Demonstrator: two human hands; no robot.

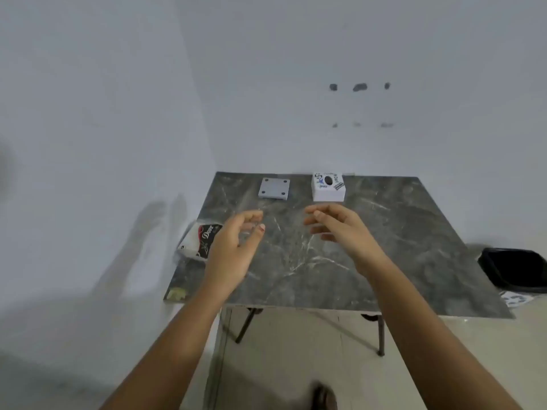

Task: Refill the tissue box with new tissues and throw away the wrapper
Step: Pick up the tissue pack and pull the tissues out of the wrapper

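A white tissue box (328, 187) with an oval opening on top stands at the far edge of the dark marble table (399, 232). A wrapped tissue pack (199, 240), white and black with red print, lies at the table's left edge. My left hand (233, 247) hovers just right of the pack, partly covering it, fingers curled and apart, holding nothing. Over the table's middle, a little short of the tissue box, my right hand (337, 226) is held up, fingers spread and empty.
A grey square plate (274, 188) with holes in its corners lies at the far edge, left of the tissue box. A black bin (515, 269) stands on the floor to the right of the table. Walls close in behind and to the left.
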